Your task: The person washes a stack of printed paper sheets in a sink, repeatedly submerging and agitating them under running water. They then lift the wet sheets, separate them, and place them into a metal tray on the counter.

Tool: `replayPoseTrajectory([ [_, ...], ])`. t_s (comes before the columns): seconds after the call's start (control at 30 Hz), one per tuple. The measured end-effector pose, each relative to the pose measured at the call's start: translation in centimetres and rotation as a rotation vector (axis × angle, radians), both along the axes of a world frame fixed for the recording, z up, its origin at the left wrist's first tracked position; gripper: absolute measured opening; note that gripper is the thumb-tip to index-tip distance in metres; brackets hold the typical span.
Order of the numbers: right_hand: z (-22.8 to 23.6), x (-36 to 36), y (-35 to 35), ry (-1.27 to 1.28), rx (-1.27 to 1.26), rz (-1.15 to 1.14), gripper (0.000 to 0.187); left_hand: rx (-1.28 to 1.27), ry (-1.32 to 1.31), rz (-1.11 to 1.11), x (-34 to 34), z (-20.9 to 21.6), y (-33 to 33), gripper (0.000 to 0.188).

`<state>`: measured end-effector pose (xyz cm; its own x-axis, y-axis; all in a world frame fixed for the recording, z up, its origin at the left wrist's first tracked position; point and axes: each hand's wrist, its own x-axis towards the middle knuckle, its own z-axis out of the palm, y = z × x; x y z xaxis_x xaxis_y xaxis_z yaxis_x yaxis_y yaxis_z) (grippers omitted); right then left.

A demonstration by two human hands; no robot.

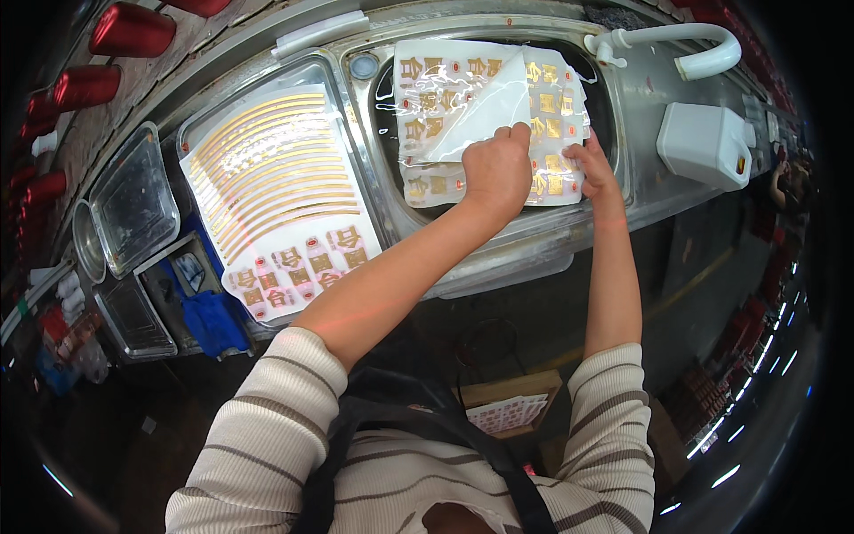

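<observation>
1. Head view: the white sheets with gold lettering point(551, 129) lie within the outline of the dark-bottomed metal sink point(620, 191), ahead of you, under both your hands.
2. Your left hand point(498, 169) is clenched, its curled fingers apparently grasping the tip of the plain white, triangular folded-back flap point(485, 111). That grip seems to hold the fold back, baring gold lettering to its right.
3. Your right hand point(594, 169) is at the sheets' right edge, thumb over the margin, probably to steady them. You can't tell here whether it pinches them, as its fingers are partly hidden.
4. To your left, the shallow clear-rimmed tray point(334, 76) carries a white sheet with gold curved stripes point(276, 169), laid flat, probably so that the stripes don't crease. Your left forearm crosses above its near right corner and hides part of it.
5. Beyond your right hand, the white curved tap point(712, 34) and the white plastic jug point(703, 147) stand clear of the sheets.
6. Farther left are the rectangular metal tray point(133, 200), the crumpled blue cloth point(213, 320) and the shiny red cylinders point(133, 31), none blocking your hands.
</observation>
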<state>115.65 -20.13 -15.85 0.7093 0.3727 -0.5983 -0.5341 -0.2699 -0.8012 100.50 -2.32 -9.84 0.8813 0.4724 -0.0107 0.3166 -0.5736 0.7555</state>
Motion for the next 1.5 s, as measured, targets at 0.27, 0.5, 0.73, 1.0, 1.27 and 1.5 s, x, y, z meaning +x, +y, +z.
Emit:
replayPoseTrajectory([
  [0.27,0.1,0.2,-0.2,-0.008,-0.009,-0.002,0.069,-0.151,-0.106,0.097,-0.9,1.3,3.6,0.009],
  [0.5,0.5,0.5,-0.9,-0.010,-0.021,0.012,0.069,-0.206,-0.302,0.393,-0.9,-0.1,9.4,0.041],
  [0.73,0.9,0.4,-0.8,0.008,-0.054,0.006,0.069,-0.314,0.205,0.458,-3.7,-4.4,7.2,0.078],
  [1.0,1.1,0.1,-0.7,0.004,-0.071,0.006,0.072,-0.175,0.132,0.315,-4.5,-4.9,6.3,0.065],
  [1.27,1.4,-0.1,-0.4,-0.003,-0.080,0.023,0.071,-0.330,0.056,0.391,-4.1,-5.4,6.0,0.056],
  [1.5,0.7,0.3,-1.4,-0.013,-0.070,0.039,0.068,-0.314,0.099,0.409,-4.2,-5.1,6.1,0.056],
])
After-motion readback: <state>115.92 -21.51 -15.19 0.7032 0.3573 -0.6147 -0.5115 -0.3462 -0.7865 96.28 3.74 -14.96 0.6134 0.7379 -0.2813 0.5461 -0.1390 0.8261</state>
